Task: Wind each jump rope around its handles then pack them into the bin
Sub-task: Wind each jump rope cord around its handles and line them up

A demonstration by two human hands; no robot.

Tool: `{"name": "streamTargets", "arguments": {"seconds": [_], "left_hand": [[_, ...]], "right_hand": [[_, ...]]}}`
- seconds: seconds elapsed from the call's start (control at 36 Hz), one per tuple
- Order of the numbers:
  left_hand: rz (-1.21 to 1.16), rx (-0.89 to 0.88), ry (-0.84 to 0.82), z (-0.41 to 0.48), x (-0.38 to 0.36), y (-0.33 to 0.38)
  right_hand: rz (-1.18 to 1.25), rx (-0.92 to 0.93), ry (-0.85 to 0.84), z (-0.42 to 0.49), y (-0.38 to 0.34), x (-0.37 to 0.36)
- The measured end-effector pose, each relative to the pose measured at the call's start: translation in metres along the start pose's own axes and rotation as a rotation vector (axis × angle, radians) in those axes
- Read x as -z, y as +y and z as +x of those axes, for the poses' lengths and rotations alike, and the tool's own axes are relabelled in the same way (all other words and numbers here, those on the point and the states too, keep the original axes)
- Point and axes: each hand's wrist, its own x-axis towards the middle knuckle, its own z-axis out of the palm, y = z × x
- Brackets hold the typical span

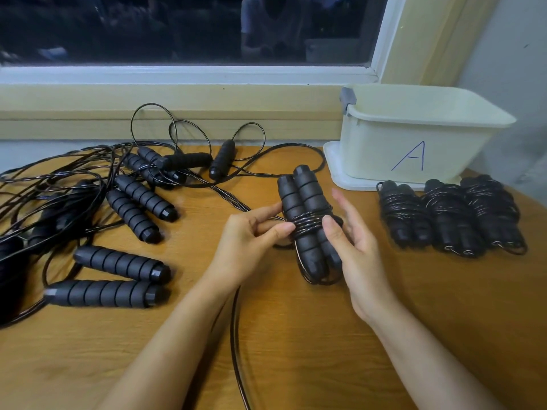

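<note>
Two black foam handles lie side by side above the table's middle, with several turns of thin black rope around their waist. My left hand pinches the pair from the left, thumb on the coils. My right hand holds it from the right, index fingertip on the wound rope. The rope's loose tail runs down toward the front edge. Three wound bundles lie to the right. The cream bin marked "A" stands on its lid at the back right.
A tangle of unwound ropes with several black handles covers the left half of the wooden table. A window sill and dark window run along the back. Bare wood shows at the front.
</note>
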Motion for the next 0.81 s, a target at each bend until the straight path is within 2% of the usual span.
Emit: {"name": "streamTargets", "arguments": {"seconds": [0.31,0.44,0.61,0.81], "left_hand": [[-0.097,-0.027,0.177,-0.003,-0.007,0.006],[-0.091,-0.026,0.219,-0.004,-0.009,0.005],[-0.098,-0.039,0.249,-0.005,-0.013,0.004],[-0.076,-0.085,0.200,-0.005,-0.010,0.005]], "right_hand": [[-0.042,0.041,-0.007,-0.002,-0.002,-0.004],[-0.351,0.218,0.145,-0.002,0.007,-0.003],[-0.562,0.445,0.255,-0.005,0.010,-0.001],[-0.805,0.423,0.145,-0.009,0.010,-0.006]]}}
